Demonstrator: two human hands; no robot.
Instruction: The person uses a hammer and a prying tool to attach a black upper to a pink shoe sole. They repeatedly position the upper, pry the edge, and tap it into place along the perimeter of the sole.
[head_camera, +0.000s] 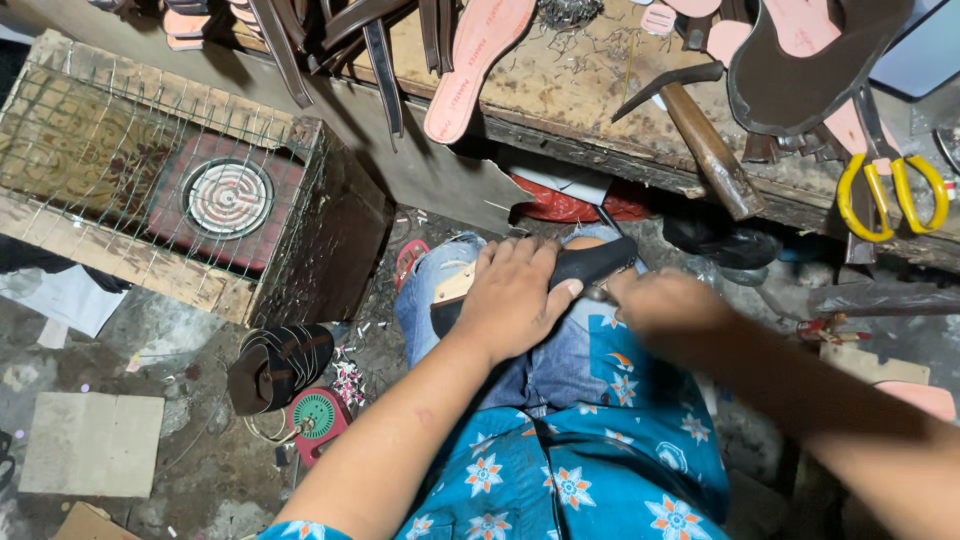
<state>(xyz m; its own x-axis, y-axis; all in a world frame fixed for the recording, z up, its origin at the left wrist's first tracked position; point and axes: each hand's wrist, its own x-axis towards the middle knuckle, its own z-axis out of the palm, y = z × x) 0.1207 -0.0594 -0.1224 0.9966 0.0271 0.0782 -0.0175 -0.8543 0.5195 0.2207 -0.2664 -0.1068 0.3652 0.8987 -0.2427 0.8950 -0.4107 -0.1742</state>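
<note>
1. Black shoe piece (590, 265) lies across your lap, on the jeans at the knee, just below the tabletop (560, 90) edge.
2. Left hand (515, 300) presses down on it, fingers (520, 262) curled over the top, thumb at the near edge. Closed grip, holding the piece.
3. Right hand (665, 302) is blurred, touching the piece's right side. It seems to pinch a small thin tool, but I cannot tell whether those fingers are closed or what they hold.
4. Risk: your left thumb sits right beside the spot where the right hand works. A slip of whatever is in that hand would likely land on the thumb.
5. Risk: the piece is braced only by your thigh and one palm. A hard push from the right could twist it out of the grip.
6. Risk: the hammer (705, 140) hangs its handle over the tabletop edge, just above your knees. A bump to the bench could drop it on you.
7. Yellow-handled scissors (890, 190) also lie near that edge, same concern.
8. Wire-covered wooden box (150, 170) with a coil heater (228, 197) stands at your left, near the knee. Can't tell if it's on; keep your leg off it.
</note>
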